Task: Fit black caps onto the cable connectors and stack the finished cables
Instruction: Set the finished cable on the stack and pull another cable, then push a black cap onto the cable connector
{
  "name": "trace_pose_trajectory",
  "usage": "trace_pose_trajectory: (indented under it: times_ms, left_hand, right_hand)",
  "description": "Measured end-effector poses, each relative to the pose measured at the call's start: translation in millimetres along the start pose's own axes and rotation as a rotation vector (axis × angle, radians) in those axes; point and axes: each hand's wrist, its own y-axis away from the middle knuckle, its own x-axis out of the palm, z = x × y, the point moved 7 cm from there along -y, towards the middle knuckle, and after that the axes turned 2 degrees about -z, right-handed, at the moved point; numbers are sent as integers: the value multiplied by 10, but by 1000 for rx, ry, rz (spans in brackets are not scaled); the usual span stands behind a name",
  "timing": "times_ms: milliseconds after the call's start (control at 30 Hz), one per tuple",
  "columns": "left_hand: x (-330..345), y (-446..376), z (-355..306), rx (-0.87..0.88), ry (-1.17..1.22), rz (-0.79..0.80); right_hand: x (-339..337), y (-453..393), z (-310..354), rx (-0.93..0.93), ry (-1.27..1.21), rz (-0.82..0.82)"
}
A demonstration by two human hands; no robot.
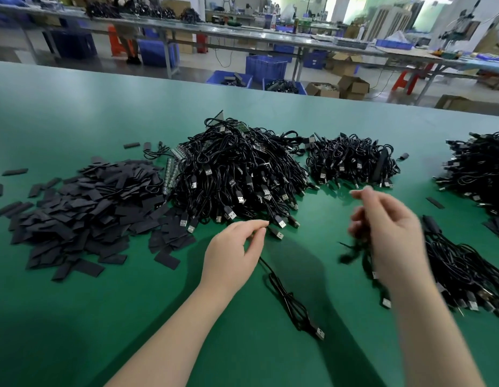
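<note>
My left hand (234,247) pinches a black USB cable (287,300) just behind its connector (276,233), at the front edge of the big pile of loose cables (237,174). That cable trails back under my palm across the mat to its other plug (319,333). My right hand (390,236), blurred by motion, is raised above the mat and grips another black cable (354,254) that dangles from its curled fingers. A heap of flat black caps (89,210) lies to the left. A stack of cables (466,277) lies to the right of my right hand.
A smaller cable pile (351,160) sits behind my right hand and another (480,174) at the far right. Stray caps (15,172) dot the green mat (131,317). Beyond the table edge stand workbenches and blue crates (266,68).
</note>
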Motion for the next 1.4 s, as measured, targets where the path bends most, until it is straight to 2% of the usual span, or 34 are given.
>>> trace_pose_trajectory:
  times_ms: [133, 233, 300, 367, 433, 467, 533, 633, 767, 867, 1033, 1200, 1300, 1400]
  left_hand:
    - [106, 13, 69, -65, -103, 106]
    - [134, 21, 88, -73, -150, 125]
    - [129, 14, 121, -93, -165, 117]
    - [114, -2, 163, -119, -157, 97]
    - [100, -9, 220, -153, -121, 80]
    - [92, -12, 253, -178, -73, 71]
    - [71, -27, 324, -233, 64, 42]
    - [15, -69, 395, -265, 202, -32]
    - [-57, -108, 465, -287, 229, -86]
    - [-89, -122, 461, -280, 184, -92]
    - [13, -108, 364, -229, 139, 53]
    - [111, -104, 309, -256, 328, 121]
    - [85, -121, 401, -393, 502, 45]
    - [11, -94, 499, -572, 714, -90]
  right_hand:
    - [-722, -330, 172, -114, 869, -270]
    - [-946, -457, -64, 81, 1399, -226]
    - [-884, -390, -131, 87, 1597, -219]
    - [-594, -251, -83, -140, 1561, -223]
    - [-141, -34, -133, -300, 1398, -60]
    - [90, 71, -222, -283, 1295, 63]
    - [518, 269, -467, -125, 1147, 292]
    - [921, 424, -706, -14, 1079, 438]
    - [1048, 370, -786, 38, 972, 431]
    - [1027, 362, -813, 154, 670, 384]
    - [1021, 435, -839, 282, 367, 384]
    - [1082, 486, -852, 357, 289, 428]
    - [1092, 481, -784, 267, 343, 371]
    - [1037, 474, -543, -5, 437, 169]
